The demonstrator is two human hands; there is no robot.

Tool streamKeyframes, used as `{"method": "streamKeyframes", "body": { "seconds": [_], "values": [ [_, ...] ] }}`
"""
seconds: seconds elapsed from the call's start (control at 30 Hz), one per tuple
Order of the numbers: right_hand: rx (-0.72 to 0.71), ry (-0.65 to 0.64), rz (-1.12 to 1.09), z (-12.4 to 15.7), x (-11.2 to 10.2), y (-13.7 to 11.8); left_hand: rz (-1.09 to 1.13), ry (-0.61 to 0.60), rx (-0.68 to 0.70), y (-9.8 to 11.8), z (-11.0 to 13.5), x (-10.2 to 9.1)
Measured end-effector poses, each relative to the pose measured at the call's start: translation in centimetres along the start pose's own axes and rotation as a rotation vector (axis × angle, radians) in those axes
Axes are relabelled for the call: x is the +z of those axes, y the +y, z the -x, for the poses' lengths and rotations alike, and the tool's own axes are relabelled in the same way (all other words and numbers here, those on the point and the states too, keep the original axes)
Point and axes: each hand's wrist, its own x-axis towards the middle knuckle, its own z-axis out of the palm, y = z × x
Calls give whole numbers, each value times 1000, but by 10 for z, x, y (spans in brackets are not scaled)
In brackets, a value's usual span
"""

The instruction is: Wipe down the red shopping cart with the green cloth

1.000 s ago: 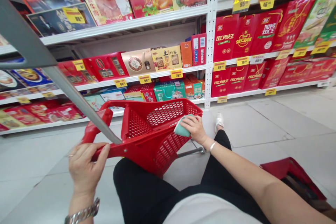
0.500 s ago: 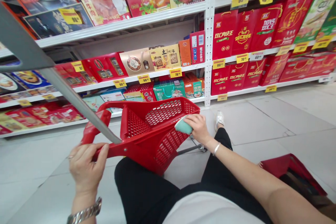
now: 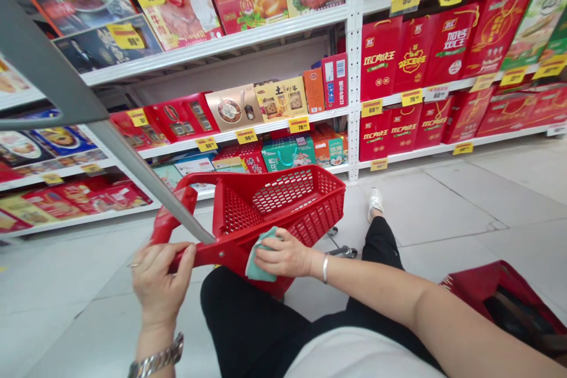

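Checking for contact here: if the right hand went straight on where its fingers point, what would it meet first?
The teal cloth under the right hand, then apparently the red basket behind it.

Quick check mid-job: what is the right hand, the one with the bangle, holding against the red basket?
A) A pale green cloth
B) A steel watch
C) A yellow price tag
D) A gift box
A: the right hand presses a pale green cloth against the red plastic basket.
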Motion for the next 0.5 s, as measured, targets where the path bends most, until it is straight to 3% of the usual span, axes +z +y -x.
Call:
{"method": "streamKeyframes", "body": {
  "seconds": [0.27,0.5],
  "values": [
    [181,-17,45,78,-16,34,26,7,-60,0,0,0],
    [374,-152,68,116,-31,61,11,-37,-78,1,0,-2]
  ]
}}
